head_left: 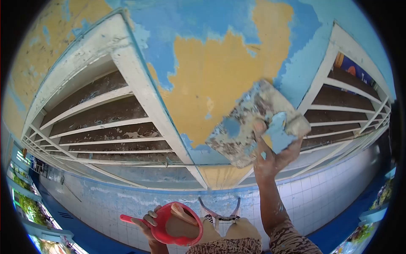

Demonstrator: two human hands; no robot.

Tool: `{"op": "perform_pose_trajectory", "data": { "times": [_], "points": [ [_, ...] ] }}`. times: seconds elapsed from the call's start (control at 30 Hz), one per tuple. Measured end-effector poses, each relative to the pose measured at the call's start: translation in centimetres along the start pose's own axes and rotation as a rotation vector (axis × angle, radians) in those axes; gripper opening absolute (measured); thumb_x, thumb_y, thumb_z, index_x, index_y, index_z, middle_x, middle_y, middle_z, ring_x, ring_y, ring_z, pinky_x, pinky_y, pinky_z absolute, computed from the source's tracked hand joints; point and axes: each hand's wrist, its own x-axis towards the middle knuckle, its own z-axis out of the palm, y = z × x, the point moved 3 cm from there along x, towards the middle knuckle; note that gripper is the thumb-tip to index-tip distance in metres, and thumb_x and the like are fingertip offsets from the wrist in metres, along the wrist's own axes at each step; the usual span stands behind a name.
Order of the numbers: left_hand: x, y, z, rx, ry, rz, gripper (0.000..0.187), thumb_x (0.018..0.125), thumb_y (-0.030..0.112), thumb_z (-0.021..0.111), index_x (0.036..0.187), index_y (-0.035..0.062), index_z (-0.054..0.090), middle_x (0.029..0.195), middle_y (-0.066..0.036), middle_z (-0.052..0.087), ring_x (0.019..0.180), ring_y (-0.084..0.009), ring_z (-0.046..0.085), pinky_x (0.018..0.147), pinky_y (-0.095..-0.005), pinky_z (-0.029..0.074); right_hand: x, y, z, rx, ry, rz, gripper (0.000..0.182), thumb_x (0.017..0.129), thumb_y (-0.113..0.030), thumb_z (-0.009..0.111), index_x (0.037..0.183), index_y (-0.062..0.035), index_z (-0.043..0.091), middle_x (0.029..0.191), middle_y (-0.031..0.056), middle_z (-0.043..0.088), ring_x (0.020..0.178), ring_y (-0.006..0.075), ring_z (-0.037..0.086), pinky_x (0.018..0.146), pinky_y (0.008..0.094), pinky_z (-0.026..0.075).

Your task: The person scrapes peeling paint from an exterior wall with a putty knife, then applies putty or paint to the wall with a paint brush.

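My right hand point(270, 158) reaches up and grips a plastering float point(243, 116), a broad flat board crusted with grey, white and blue smears. The float lies close against the wall point(211, 76), over peeled blue paint and a bare yellow patch. Low in the view, my left hand point(149, 221) is wrapped round a red plastic dipper point(158, 235) at the base of its handle. Grey-brown wet mix point(182, 227) fills part of the dipper. A tan, handle-like piece point(184, 213) rests in it, its other end hidden.
White-framed openings with slats, a left one point(139, 93) and a right one point(321, 84), flank the wall strip. Below runs a white tiled surface point(313, 190). A stand-like frame with two curved arms point(207, 207) is near my body. Blue floor point(89, 233) shows beyond.
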Motion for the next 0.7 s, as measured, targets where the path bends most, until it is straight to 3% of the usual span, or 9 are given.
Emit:
{"op": "perform_pose_trajectory", "data": {
  "times": [0.1,0.13,0.17,0.27,0.37,0.43,0.53,0.63,0.7],
  "points": [
    [-0.6,-0.3,0.0,0.074,0.026,0.043,0.077,0.097,0.064,0.026,0.053,0.0071,0.052,0.083,-0.010,0.067,0.116,-0.0357,0.057,0.110,-0.0513,0.034,-2.9,4.7,-2.0,0.062,0.002,0.046,0.062,0.074,-0.011,0.078,0.123,0.0035,0.043,0.120,0.0121,0.045,0.109,0.0215,0.050,0.095,0.0409,0.044],
    [-0.7,-0.5,0.3,0.090,0.042,0.074,0.077,0.097,0.064,0.026,0.053,0.0074,0.052,0.081,-0.010,0.067,0.116,-0.0355,0.058,0.109,-0.0514,0.034,-1.3,3.7,-2.1,0.609,0.070,0.428,0.064,0.072,-0.013,0.079,0.123,0.0019,0.043,0.117,0.0102,0.045,0.108,0.0224,0.050,0.092,0.0418,0.044],
    [-0.8,-1.0,0.7,0.070,0.058,0.084,0.077,0.097,0.064,0.026,0.053,0.0074,0.052,0.081,-0.010,0.067,0.116,-0.0355,0.058,0.109,-0.0514,0.034,-0.5,3.8,-1.4,0.612,0.049,0.409,0.064,0.072,-0.013,0.079,0.123,0.0019,0.043,0.117,0.0102,0.045,0.108,0.0224,0.050,0.092,0.0418,0.044],
    [-1.9,-1.1,1.4,0.003,0.096,0.074,0.077,0.097,0.065,0.025,0.053,0.0074,0.053,0.080,-0.010,0.066,0.115,-0.0355,0.058,0.108,-0.0522,0.036,0.9,2.0,-0.8,0.109,0.034,-0.107,0.053,0.073,-0.025,0.078,0.113,-0.0033,0.051,0.116,0.0136,0.053,0.106,0.0327,0.056,0.085,0.0443,0.045],
    [-2.4,-1.3,1.8,0.099,0.101,0.093,0.074,0.098,0.062,0.026,0.052,0.0086,0.048,0.078,-0.006,0.066,0.116,-0.0318,0.057,0.108,-0.0517,0.035,3.9,0.6,-2.1,0.183,-0.040,-0.327,0.050,0.076,-0.018,0.078,0.114,0.0006,0.050,0.113,0.0146,0.055,0.108,0.0327,0.057,0.088,0.0441,0.047],
    [-2.9,-1.3,1.2,0.093,0.114,0.121,0.074,0.098,0.062,0.026,0.052,0.0089,0.048,0.078,-0.005,0.065,0.116,-0.0319,0.057,0.109,-0.0518,0.035,4.3,1.2,-3.4,0.559,-0.124,0.397,0.044,0.077,-0.001,0.078,0.113,0.0056,0.053,0.109,0.0179,0.058,0.111,0.0299,0.059,0.091,0.0413,0.049],
    [-3.0,-1.9,2.1,0.059,0.185,0.160,0.073,0.098,0.062,0.026,0.053,0.0093,0.048,0.078,-0.005,0.065,0.115,-0.0325,0.057,0.109,-0.0522,0.034,3.6,2.3,-3.2,0.580,-0.113,0.280,0.040,0.078,0.000,0.077,0.110,0.0057,0.053,0.106,0.0170,0.057,0.102,0.0249,0.060,0.084,0.0380,0.050],
    [-3.0,-2.5,1.9,0.098,0.208,0.173,0.075,0.098,0.064,0.022,0.054,0.0090,0.048,0.081,-0.007,0.063,0.115,-0.0346,0.057,0.106,-0.0526,0.038,4.4,-0.7,-1.7,0.320,-0.203,-0.254,0.037,0.079,0.003,0.076,0.107,0.0028,0.053,0.105,0.0153,0.056,0.099,0.0244,0.058,0.082,0.0358,0.049],
    [-1.9,-3.0,2.7,0.153,0.187,0.166,0.075,0.098,0.064,0.022,0.054,0.0088,0.048,0.081,-0.007,0.063,0.116,-0.0344,0.056,0.106,-0.0525,0.038,3.8,-1.0,-1.1,0.565,-0.227,-0.004,0.037,0.078,0.001,0.077,0.106,0.0034,0.053,0.104,0.0147,0.055,0.097,0.0253,0.058,0.081,0.0355,0.048]
  ]
}}
